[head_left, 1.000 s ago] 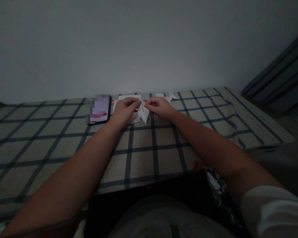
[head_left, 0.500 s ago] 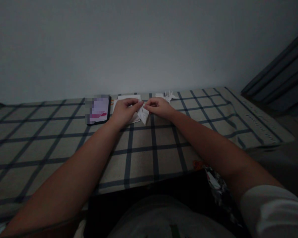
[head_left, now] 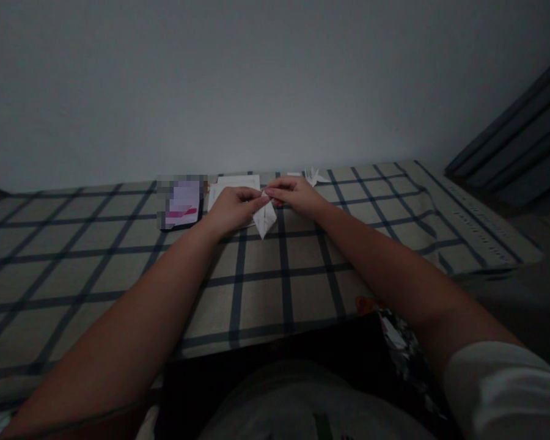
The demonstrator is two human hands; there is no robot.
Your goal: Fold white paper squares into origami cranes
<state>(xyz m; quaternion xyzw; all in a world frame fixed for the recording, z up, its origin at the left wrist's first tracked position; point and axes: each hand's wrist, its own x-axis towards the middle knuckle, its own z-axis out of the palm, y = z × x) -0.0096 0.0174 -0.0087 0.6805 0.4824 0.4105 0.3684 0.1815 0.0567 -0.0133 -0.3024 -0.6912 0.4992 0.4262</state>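
A small piece of folded white paper [head_left: 264, 221], diamond-shaped with its point toward me, is held between both hands over the checked cloth. My left hand [head_left: 233, 209] pinches its upper left part between thumb and fingers. On the other side, my right hand [head_left: 297, 194] is closed on the upper right edge, fingertips almost meeting the left thumb. The fingers cover the paper's upper end. White sheets [head_left: 238, 181] lie flat behind and partly under my left hand. A folded white paper figure with thin points [head_left: 315, 176] sits just beyond my right hand.
A phone [head_left: 183, 205] with a lit, partly blurred screen lies left of the sheets. The checked tablecloth [head_left: 261, 287] covers the table up to the pale wall [head_left: 275, 85]. Dark folded fabric [head_left: 527, 122] hangs at the right.
The folded paper has turned slightly and shows a broader diamond, its tip a little lower and further left. My right fingers have shifted left, closer to the left thumb.
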